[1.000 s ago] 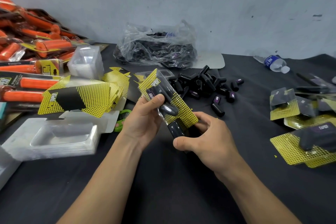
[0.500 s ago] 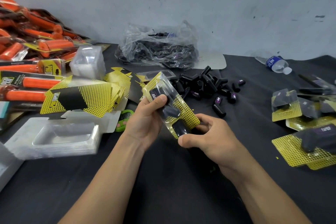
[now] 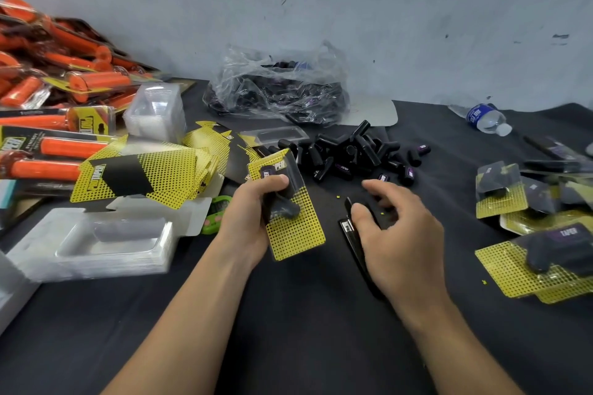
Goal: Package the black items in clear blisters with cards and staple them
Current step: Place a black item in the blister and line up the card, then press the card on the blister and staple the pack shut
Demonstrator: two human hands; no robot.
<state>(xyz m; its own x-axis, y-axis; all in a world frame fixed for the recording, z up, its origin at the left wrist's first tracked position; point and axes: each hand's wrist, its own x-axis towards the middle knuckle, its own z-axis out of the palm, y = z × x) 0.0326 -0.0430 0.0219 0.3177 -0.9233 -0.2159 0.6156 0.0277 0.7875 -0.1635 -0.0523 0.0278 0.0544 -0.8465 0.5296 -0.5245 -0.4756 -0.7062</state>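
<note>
My left hand point(image 3: 250, 218) grips a clear blister pack point(image 3: 295, 231) backed by a yellow dotted card, with a black item inside, held just above the black table. To its right, my right hand point(image 3: 401, 234) hovers over a black stapler point(image 3: 353, 240) lying on the table. The thumb touches the stapler's side and the fingers are spread and loosely curved. Loose black items point(image 3: 353, 151) are piled behind my hands. Yellow cards point(image 3: 138, 173) are stacked at the left, above a stack of empty clear blisters point(image 3: 96, 244).
Finished yellow-carded packs point(image 3: 529, 266) lie at the right. A plastic bag of black items point(image 3: 279, 90) sits by the wall, a water bottle point(image 3: 484, 117) at the far right. Orange packaged grips point(image 3: 57, 90) fill the far left, beside small blisters point(image 3: 157, 109) and a green object point(image 3: 215, 218).
My right hand has let go of the pack's lower end and moved right onto the stapler. The left hand now holds the pack alone, turned more upright.
</note>
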